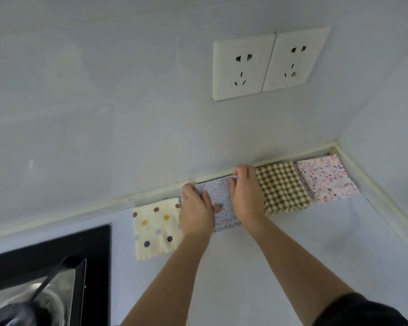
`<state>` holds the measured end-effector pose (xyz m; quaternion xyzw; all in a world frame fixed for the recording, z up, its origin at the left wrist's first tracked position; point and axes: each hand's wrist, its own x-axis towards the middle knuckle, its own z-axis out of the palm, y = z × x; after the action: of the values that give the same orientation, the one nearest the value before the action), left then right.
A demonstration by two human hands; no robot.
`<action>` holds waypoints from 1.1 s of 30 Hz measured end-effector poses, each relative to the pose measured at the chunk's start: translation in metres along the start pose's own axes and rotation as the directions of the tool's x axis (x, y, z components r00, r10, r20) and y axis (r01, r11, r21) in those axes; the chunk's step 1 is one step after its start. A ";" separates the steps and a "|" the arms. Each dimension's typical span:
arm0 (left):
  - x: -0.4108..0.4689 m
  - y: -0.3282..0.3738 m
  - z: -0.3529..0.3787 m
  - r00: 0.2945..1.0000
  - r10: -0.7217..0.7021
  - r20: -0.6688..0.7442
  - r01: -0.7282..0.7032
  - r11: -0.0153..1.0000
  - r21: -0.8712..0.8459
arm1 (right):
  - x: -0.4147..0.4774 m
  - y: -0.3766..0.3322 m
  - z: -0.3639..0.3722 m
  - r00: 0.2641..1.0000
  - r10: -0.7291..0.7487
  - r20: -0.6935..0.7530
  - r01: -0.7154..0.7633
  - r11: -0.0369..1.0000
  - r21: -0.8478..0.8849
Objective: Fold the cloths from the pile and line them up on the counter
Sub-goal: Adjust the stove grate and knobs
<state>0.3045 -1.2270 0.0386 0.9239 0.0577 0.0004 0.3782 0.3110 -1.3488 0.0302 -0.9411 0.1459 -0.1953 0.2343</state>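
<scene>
Left hand (197,212), right hand (245,196) on lilac cloth (219,192) (mid-row)

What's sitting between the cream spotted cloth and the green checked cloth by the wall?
A folded purple dotted cloth, with the left hand and right hand on it; the head view shows it.

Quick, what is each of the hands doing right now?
Left hand: open, pressing flat on the lilac cloth.
Right hand: pinching that cloth's far edge.
</scene>
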 end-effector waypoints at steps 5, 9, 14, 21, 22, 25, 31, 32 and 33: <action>-0.011 -0.031 0.000 0.848 0.505 0.161 -0.527 0.774 0.351 | -0.029 0.013 -0.007 0.926 -0.378 -0.005 0.376 0.921 -0.100; -0.009 -0.041 0.008 0.838 0.339 0.427 -0.531 0.682 0.502 | -0.052 0.020 0.008 0.910 -0.294 0.293 0.355 0.916 -0.186; -0.002 -0.038 0.008 0.806 0.260 0.531 -0.563 0.613 0.555 | -0.047 0.017 0.014 0.902 -0.140 0.409 0.251 0.940 -0.232; -0.059 -0.057 -0.069 0.808 0.355 0.470 -0.538 0.772 0.340 | -0.108 -0.024 -0.037 0.969 -0.091 0.228 0.104 0.994 -0.046; -0.077 -0.069 -0.086 0.807 0.372 0.459 -0.535 0.790 0.300 | -0.128 -0.038 -0.046 0.974 -0.087 0.208 0.088 0.996 0.004; -0.126 -0.104 -0.136 0.828 0.381 0.411 -0.493 0.844 0.212 | -0.189 -0.076 -0.061 0.957 -0.036 0.286 0.000 0.992 0.125; -0.215 -0.181 -0.254 0.895 0.347 0.282 -0.381 0.922 0.075 | -0.307 -0.173 -0.073 0.930 -0.041 0.366 -0.047 0.973 0.228; -0.229 -0.194 -0.275 0.899 0.355 0.258 -0.383 0.921 0.067 | -0.324 -0.190 -0.074 0.927 -0.052 0.372 -0.040 0.971 0.236; -0.243 -0.207 -0.295 0.901 0.361 0.240 -0.385 0.921 0.060 | -0.340 -0.206 -0.074 0.922 -0.061 0.382 -0.035 0.970 0.240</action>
<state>0.0285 -0.9008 0.1152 0.9306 -0.1633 -0.0345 0.3257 0.0164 -1.0782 0.0914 -0.9264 0.0656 -0.0237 0.3701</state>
